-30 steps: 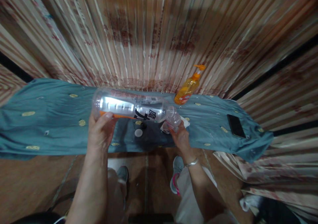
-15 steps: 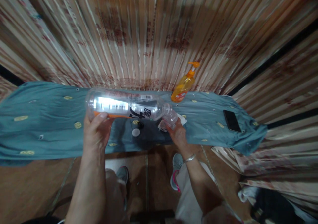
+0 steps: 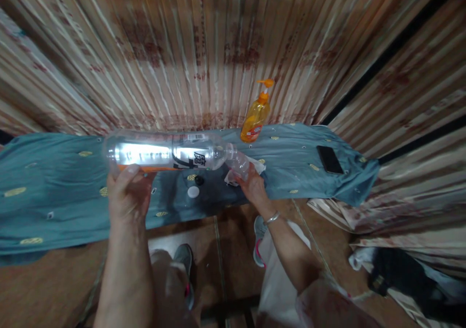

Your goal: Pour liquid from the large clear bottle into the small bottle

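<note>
My left hand [image 3: 127, 189] is wrapped round the base end of a large clear plastic bottle [image 3: 160, 153] with a silver and orange label. The bottle lies nearly level above the cloth, its neck pointing right. In my right hand [image 3: 253, 182] is a small clear plastic container [image 3: 238, 163], tilted, its end meeting the bottle's mouth; whether it is a cup or a small bottle, I cannot tell. Whitish crumpled tissue or cloth [image 3: 260, 165] shows behind my right hand. Below the bottle, a white round cap [image 3: 193, 191] and a small black cap [image 3: 198, 180] rest on the cloth.
An orange pump bottle [image 3: 255, 119] stands at the back of the teal patterned cloth [image 3: 65, 187]. A black phone [image 3: 329, 159] lies to the right. Pleated curtains [image 3: 163, 51] hang behind and at the sides. Dark and white items [image 3: 400, 274] sit on the lower right.
The view has shifted, so most things appear further left. Both hands still hold the bottle and the small container mouth to mouth, with little change between them.
</note>
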Demonstrator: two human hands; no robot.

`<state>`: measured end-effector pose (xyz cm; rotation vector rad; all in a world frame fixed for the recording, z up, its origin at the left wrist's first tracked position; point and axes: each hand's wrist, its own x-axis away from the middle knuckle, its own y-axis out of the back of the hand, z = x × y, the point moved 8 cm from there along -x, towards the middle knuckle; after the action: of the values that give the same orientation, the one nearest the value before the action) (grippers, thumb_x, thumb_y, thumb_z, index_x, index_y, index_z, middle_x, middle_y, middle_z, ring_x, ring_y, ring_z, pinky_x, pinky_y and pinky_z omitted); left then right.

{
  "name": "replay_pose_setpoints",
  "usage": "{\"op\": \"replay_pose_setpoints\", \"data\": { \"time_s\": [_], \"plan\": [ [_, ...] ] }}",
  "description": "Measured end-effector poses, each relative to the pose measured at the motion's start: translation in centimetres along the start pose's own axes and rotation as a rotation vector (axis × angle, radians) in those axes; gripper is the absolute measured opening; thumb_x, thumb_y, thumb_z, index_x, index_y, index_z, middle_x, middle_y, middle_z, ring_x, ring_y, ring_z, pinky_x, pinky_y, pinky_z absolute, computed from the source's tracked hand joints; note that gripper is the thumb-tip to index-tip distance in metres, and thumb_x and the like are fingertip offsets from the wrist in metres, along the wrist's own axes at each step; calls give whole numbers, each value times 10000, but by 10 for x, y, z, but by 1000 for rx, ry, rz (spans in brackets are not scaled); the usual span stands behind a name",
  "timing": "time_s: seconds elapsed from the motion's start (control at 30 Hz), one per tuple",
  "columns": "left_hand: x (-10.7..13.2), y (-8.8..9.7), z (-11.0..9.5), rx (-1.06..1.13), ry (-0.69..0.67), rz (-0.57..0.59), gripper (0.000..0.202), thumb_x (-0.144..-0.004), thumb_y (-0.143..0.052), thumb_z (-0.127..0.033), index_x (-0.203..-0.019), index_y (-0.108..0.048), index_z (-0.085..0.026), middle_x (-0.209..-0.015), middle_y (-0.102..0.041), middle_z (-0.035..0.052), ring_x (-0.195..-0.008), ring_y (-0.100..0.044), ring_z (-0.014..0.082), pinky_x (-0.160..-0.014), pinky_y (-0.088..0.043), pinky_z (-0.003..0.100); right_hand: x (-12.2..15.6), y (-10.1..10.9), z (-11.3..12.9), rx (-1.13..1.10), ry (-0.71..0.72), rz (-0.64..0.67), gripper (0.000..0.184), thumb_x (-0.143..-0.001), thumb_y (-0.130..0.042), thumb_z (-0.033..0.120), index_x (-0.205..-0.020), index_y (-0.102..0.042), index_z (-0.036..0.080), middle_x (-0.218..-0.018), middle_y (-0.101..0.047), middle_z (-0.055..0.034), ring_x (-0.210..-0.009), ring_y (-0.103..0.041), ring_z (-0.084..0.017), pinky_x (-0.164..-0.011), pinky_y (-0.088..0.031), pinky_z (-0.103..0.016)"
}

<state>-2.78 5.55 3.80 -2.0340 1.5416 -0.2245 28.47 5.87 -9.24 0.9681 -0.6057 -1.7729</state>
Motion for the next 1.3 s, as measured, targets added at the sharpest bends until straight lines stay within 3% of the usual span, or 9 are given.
{"op": "replay_pose_setpoints", "data": {
  "time_s": [0.47, 0.7, 0.87, 1.3],
  "plan": [
    [-3, 0, 2, -30, 0, 29, 654, -512, -830, -259, -1134, -636, -310, -841, -699, -12, -1004, -631, 233, -827, -516, 349, -4, -2, 0, -2, 10, 33, 582, -859, -656, 308, -1353, -427, 103, -1166, -690, -193, -1039, -684, -305, -867, -553, -406],
    [-3, 1, 2, -12, 3, 12, 667, -484, -847, -252, -1116, -642, -310, -851, -688, -26, -872, -616, 172, -721, -508, 275, -5, -2, 0, 16, -15, 47, 566, -845, -672, 272, -1333, -435, 109, -1160, -689, -185, -1033, -683, -298, -868, -551, -394],
    [-2, 0, 1, 5, -6, -1, 643, -491, -832, -221, -1102, -652, -301, -796, -678, -38, -780, -606, 152, -723, -512, 284, -5, -1, 0, 8, -9, 39, 569, -850, -668, 282, -1340, -424, 124, -1185, -682, -183, -1052, -674, -296, -877, -546, -390],
    [-2, 2, 2, 40, -12, -54, 508, -429, -795, -182, -919, -685, -257, -761, -678, -46, -792, -615, 148, -780, -536, 306, -7, -2, 1, -5, -15, 68, 579, -853, -675, 264, -1342, -416, 93, -1193, -676, -191, -1070, -671, -321, -899, -547, -431]
  ]
}}
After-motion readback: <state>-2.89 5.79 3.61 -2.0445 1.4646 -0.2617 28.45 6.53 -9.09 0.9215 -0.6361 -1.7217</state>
